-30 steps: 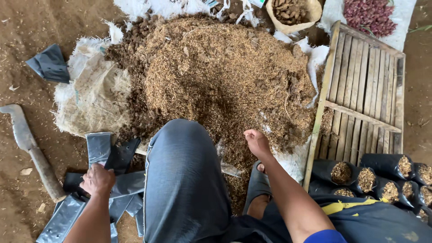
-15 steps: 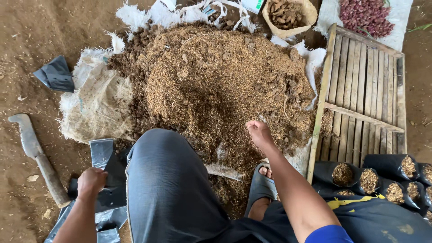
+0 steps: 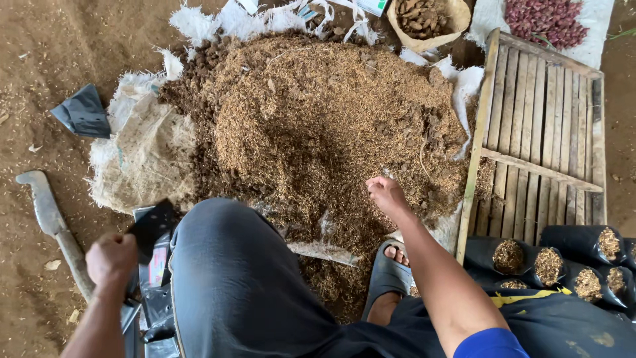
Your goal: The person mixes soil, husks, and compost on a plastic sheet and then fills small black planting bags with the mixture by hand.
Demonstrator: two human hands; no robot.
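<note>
Left hand [image 3: 111, 260] has its grip closed on a limp black plastic bag [image 3: 154, 225]; right hand [image 3: 386, 194], fingers curled, touches the coarse fibrous heap [image 3: 318, 126].

1. A black plastic bag [image 3: 151, 229] is being gripped by the left hand [image 3: 111, 260] at eight o'clock.
2. The brown husk pile [image 3: 324, 126] is being touched by the right hand [image 3: 386, 195] at centre.

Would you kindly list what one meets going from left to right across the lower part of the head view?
Machete → left hand holding a black bag → grey trouser knee → right hand → wooden rack
</note>
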